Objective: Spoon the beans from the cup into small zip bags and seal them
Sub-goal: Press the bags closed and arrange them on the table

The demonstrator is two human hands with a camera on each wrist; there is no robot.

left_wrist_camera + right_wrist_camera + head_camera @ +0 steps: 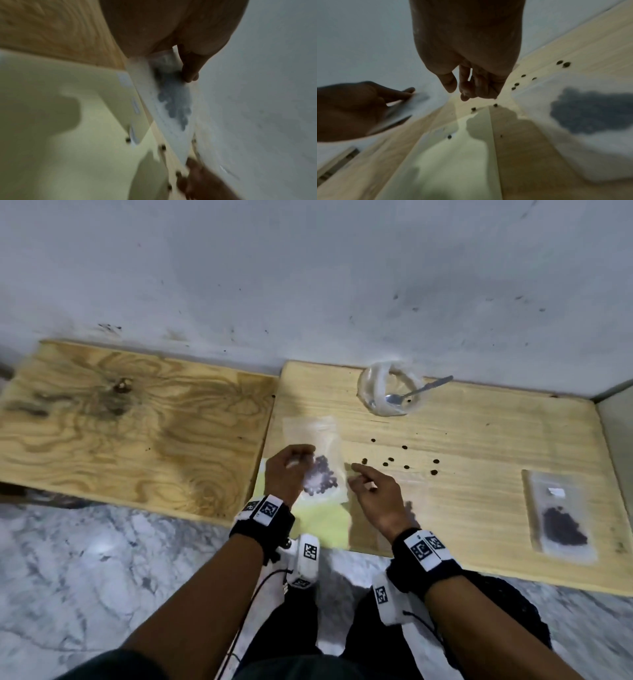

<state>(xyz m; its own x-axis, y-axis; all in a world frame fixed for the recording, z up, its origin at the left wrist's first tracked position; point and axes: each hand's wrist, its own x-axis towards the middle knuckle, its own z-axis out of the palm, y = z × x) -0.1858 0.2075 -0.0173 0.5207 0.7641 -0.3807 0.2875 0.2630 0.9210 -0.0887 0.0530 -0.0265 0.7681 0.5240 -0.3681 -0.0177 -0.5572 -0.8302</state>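
Observation:
My left hand (298,463) pinches a small clear zip bag (325,479) holding a clump of dark beans, lifted just over the near left part of the light wooden board (479,433). In the left wrist view a finger (189,73) presses on that bag (173,105). My right hand (359,474) hovers right beside the bag's right edge, fingers (465,92) loosely curled with nothing between them. Several loose beans (387,463) lie scattered on the board beyond it. The clear plastic cup (376,402) lies tipped at the back with the metal spoon (416,392) resting in it.
A filled zip bag (561,518) lies flat at the board's right end. Another empty bag (305,428) lies behind my left hand. A pale yellow sheet (322,522) lies under the hands. A darker plywood board (120,419) lies left; a wall (308,285) stands behind.

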